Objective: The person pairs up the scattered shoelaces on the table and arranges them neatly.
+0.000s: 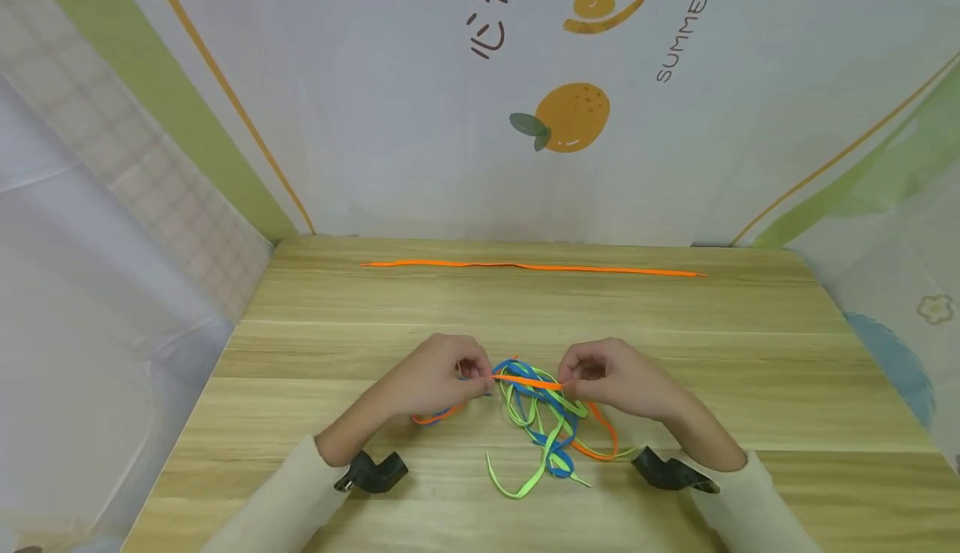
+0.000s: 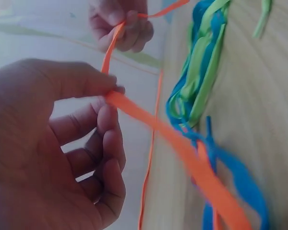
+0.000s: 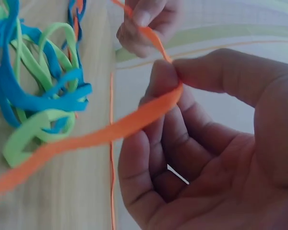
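Observation:
Both hands pinch one flat orange shoelace [image 1: 528,382], and a short stretch of it runs between them. My left hand [image 1: 453,369] grips it between thumb and index finger, and its loose part trails down past the palm in the left wrist view. The right hand [image 1: 611,374] pinches it the same way, with the lace [image 3: 96,136] hanging off toward the table. Below the held stretch lies a tangle of green shoelaces [image 1: 536,482] and blue shoelaces [image 1: 562,424]. An orange and blue loop [image 1: 435,419] shows under the left hand.
A second orange shoelace [image 1: 517,266] lies stretched straight across the back of the wooden table [image 1: 315,319]. Behind the table hangs a white printed cloth [image 1: 420,161]. Black wrist cameras [image 1: 375,471] sit on both forearms.

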`<state>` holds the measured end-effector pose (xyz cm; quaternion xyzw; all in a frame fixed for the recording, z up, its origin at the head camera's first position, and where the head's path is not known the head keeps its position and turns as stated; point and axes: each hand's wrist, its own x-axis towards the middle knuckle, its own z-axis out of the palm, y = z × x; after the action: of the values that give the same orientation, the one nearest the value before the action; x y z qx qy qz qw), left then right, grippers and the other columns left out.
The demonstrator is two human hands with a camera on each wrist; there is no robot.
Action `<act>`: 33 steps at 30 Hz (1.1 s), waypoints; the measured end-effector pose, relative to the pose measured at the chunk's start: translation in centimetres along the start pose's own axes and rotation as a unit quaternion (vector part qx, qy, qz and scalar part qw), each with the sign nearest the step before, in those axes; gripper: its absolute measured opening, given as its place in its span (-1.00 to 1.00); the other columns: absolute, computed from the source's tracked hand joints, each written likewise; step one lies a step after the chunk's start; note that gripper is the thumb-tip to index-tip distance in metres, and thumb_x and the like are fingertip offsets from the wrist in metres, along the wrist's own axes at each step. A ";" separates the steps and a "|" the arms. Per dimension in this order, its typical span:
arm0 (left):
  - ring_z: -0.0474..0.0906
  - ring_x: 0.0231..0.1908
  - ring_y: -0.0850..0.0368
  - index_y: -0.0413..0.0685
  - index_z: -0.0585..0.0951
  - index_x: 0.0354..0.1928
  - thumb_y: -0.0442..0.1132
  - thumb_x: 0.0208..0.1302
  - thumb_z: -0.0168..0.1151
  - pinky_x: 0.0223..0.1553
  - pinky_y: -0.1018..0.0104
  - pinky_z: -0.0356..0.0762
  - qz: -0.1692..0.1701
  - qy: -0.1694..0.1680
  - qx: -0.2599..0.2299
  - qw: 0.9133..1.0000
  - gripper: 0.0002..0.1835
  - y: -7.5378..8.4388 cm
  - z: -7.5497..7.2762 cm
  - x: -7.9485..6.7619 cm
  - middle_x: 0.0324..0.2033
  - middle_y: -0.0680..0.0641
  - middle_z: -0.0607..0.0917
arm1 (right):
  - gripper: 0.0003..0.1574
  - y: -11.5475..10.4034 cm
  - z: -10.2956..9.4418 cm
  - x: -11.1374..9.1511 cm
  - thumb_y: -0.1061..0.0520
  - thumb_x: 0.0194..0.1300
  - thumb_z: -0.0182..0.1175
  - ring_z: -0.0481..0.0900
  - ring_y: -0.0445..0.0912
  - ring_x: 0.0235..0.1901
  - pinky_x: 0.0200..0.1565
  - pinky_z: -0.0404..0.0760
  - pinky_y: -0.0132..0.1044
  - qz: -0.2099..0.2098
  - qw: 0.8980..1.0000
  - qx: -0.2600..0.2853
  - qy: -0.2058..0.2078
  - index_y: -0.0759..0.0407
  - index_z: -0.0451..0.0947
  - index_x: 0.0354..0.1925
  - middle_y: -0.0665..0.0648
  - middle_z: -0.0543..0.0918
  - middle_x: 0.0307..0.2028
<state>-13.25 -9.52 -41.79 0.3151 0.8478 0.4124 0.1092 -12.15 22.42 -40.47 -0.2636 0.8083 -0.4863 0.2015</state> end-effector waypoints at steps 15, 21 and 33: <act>0.62 -0.29 0.17 0.03 0.79 -0.25 -0.25 0.48 0.41 -0.21 0.27 0.60 0.015 -0.006 -0.031 0.999 -0.92 0.0 -3.8 -0.9 -0.33 0.17 0.72 | -0.90 -0.5 -2.6 -1.3 0.24 0.51 0.34 0.65 -0.02 -0.30 -0.13 0.70 -0.22 0.007 1.000 -0.010 -0.007 0.26 0.76 -0.20 0.09 0.73 -0.36; 0.65 -0.22 0.13 -0.03 0.79 -0.22 -0.23 0.52 0.40 -0.10 0.20 0.62 0.019 -0.024 -0.049 0.998 -0.90 0.1 -5.3 -1.4 -0.31 0.16 0.74 | -0.84 -0.8 -4.0 -2.2 0.26 0.57 0.28 0.64 0.01 -0.29 -0.14 0.67 -0.19 0.001 1.000 0.001 0.002 0.11 0.76 -0.20 0.06 0.70 -0.37; 0.65 -0.17 0.02 0.13 0.79 -0.20 -0.29 0.56 0.35 -0.06 0.12 0.61 0.028 -0.023 -0.080 0.996 -0.86 -0.2 -8.2 -2.3 -0.24 0.02 0.77 | -0.83 -0.9 -6.6 -4.2 0.27 0.63 0.21 0.67 0.02 -0.19 0.01 0.64 -0.25 0.010 0.998 0.013 0.054 0.21 0.74 -0.12 0.06 0.70 -0.29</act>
<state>-15.18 -16.21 -36.90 0.3386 0.8002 0.4744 0.1415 -12.52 29.16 -36.38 -0.2262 0.8143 -0.5083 0.1656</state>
